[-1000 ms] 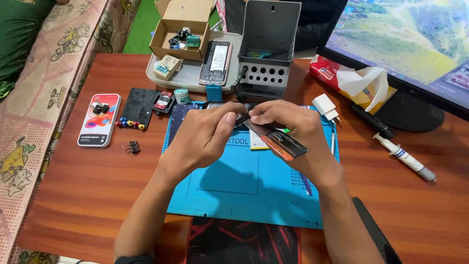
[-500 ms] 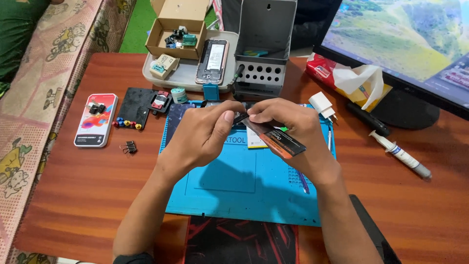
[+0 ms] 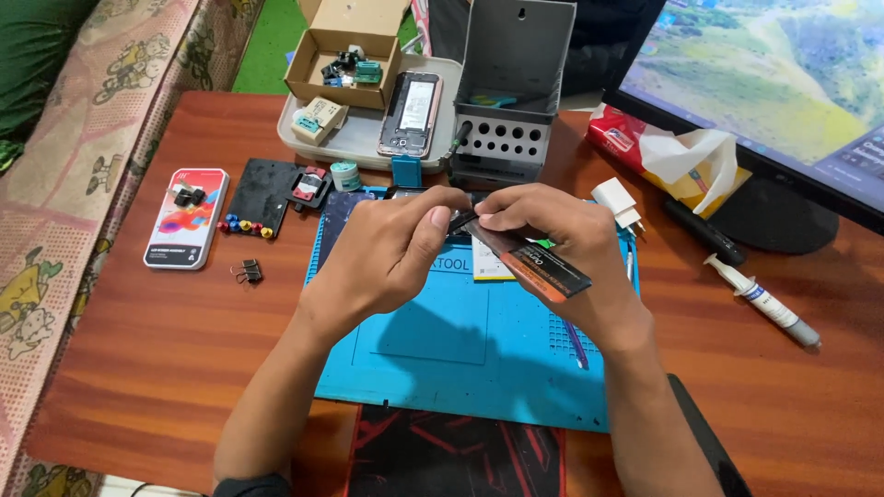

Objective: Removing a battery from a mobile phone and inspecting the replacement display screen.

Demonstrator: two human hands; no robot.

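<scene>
Little has changed over the last second: both hands stay bunched over the blue mat [image 3: 479, 368], so the fiddly work at the battery's end goes on (the view only nudged a bit). The right hand [image 3: 562, 235] stays closed round the battery [image 3: 534, 265], a flat black slab with an orange edge, tilted toward four o'clock above the mat's upper middle. The left hand [image 3: 391, 253] pinches at its top end; what sits between those fingertips I cannot tell.
</scene>
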